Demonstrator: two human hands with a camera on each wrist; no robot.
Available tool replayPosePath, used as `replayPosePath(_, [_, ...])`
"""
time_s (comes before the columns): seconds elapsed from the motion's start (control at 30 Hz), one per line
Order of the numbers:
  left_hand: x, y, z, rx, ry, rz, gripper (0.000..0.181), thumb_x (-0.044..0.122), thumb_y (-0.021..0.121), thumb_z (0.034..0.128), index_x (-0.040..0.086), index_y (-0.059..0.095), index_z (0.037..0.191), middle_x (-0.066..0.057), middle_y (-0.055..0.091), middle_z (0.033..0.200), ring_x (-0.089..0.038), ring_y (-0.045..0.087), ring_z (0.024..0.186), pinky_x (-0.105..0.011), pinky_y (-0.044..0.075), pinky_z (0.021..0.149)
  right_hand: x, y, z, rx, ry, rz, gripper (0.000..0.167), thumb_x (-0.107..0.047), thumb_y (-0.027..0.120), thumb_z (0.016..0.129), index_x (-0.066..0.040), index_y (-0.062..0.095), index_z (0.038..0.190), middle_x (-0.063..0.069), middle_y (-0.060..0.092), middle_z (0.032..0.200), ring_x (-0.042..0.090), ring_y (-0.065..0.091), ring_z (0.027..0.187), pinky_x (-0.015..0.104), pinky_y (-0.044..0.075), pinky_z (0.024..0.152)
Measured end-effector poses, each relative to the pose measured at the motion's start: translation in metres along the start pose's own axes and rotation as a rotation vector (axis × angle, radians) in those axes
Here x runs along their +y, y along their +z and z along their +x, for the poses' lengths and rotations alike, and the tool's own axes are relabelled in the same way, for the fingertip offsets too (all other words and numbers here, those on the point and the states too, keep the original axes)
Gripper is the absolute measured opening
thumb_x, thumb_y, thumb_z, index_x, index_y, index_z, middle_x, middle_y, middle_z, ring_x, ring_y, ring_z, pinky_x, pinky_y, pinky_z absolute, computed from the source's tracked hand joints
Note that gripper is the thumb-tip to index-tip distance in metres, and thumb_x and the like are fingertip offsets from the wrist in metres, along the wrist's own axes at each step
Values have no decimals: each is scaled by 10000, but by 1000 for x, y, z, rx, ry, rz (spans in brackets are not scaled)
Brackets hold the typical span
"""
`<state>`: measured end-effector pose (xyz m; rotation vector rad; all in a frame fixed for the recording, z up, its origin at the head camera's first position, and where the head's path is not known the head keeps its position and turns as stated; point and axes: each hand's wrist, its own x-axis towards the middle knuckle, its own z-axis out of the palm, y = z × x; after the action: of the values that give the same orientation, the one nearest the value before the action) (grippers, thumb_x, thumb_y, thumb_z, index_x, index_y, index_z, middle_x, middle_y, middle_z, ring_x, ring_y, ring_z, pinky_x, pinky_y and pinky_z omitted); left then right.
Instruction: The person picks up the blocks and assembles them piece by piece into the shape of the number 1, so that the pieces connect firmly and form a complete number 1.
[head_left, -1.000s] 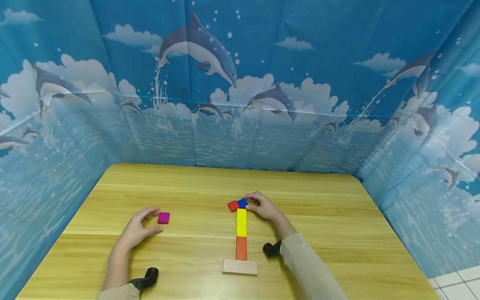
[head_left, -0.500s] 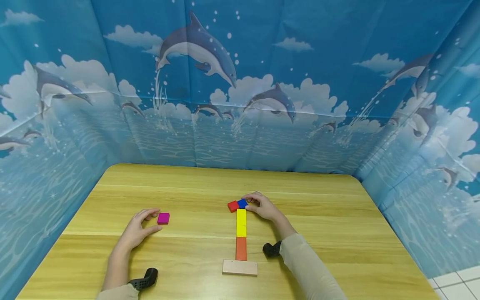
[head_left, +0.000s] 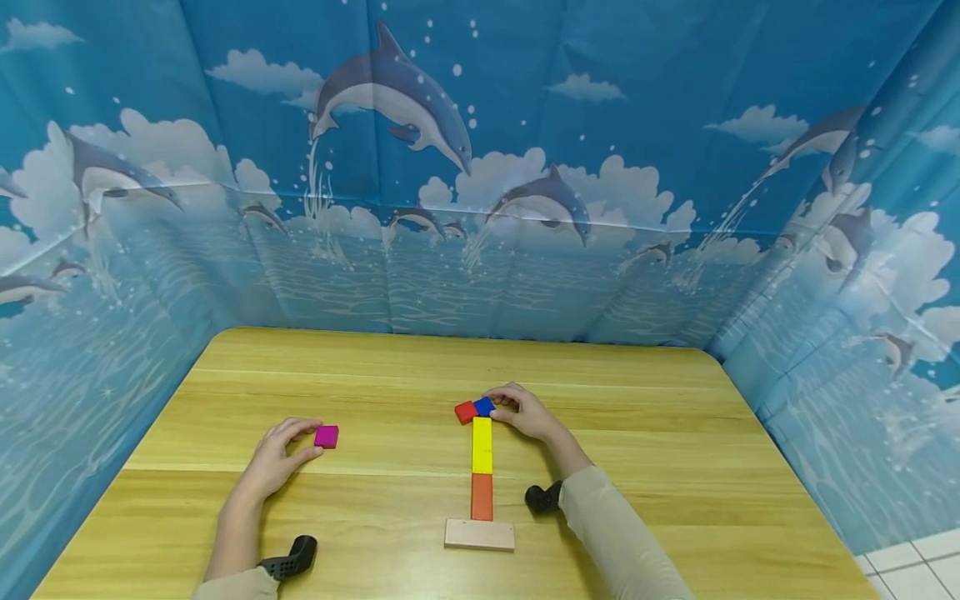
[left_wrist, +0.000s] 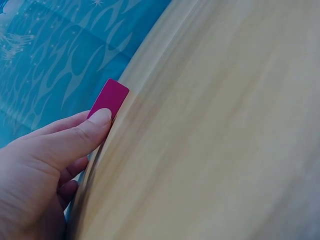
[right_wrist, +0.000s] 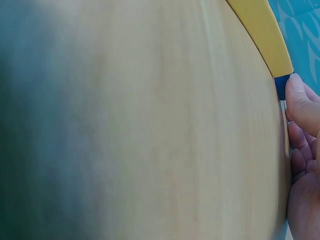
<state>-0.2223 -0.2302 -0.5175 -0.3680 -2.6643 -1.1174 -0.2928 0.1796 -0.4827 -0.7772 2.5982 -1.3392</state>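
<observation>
On the left of the table, my left hand (head_left: pixel 275 458) pinches a magenta square block (head_left: pixel 326 437) between thumb and fingertips. The left wrist view shows the thumb on one side of that magenta block (left_wrist: pixel 111 97). My right hand (head_left: pixel 528 413) holds a small blue block (head_left: pixel 484 407) by its edges, at the far end of a yellow block (head_left: pixel 482 446). A red block (head_left: pixel 466 412) sits against the blue one, turned at an angle. In the right wrist view the blue block (right_wrist: pixel 281 86) meets the end of the yellow block, partly hidden by the thumb.
An orange-red block (head_left: pixel 482 497) continues the line from the yellow block toward me. A pale wooden block (head_left: pixel 480 535) lies crosswise at its near end. The wooden table (head_left: pixel 375 525) is bordered by a blue dolphin curtain (head_left: pixel 450 275) at the back and sides.
My left thumb and fingers have closed in from a wider spread onto the magenta block. The right hand and the row of blocks hold the same position.
</observation>
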Motion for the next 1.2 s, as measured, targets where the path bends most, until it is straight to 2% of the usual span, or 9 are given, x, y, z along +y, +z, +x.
replayPosePath(0.57, [1, 1, 0, -2, -41, 9, 333, 148, 691, 800, 11, 609, 1092, -165, 582, 1110, -332, 481, 994, -491, 333, 842, -2, 0, 0, -2, 2, -10, 302, -11, 576, 874, 46, 561, 1170, 190, 520, 995, 288, 460, 893, 306, 389, 763])
replayPosePath(1.0, [4, 1, 1, 16, -74, -45, 331, 151, 674, 824, -7, 599, 1104, -137, 606, 1048, -287, 491, 973, -451, 394, 830, -2, 0, 0, 0, 16, -2, 301, -21, 574, 878, 40, 561, 1172, 190, 522, 1010, 254, 458, 890, 312, 394, 770])
replayPosePath(1.07, [4, 1, 1, 21, -83, -46, 344, 154, 674, 826, -16, 592, 1114, -127, 608, 1025, -269, 493, 956, -436, 398, 824, 1, 1, 1, 5, 18, 5, 297, -19, 576, 875, 36, 566, 1167, 182, 522, 1004, 253, 456, 886, 324, 394, 770])
replayPosePath(1.2, [5, 4, 3, 30, -100, -60, 360, 154, 677, 825, -24, 582, 1124, -104, 601, 981, -223, 498, 901, -375, 410, 793, 22, 6, 6, 21, 0, -15, 286, -80, 589, 879, -28, 587, 1160, 102, 526, 988, 205, 453, 872, 303, 399, 760])
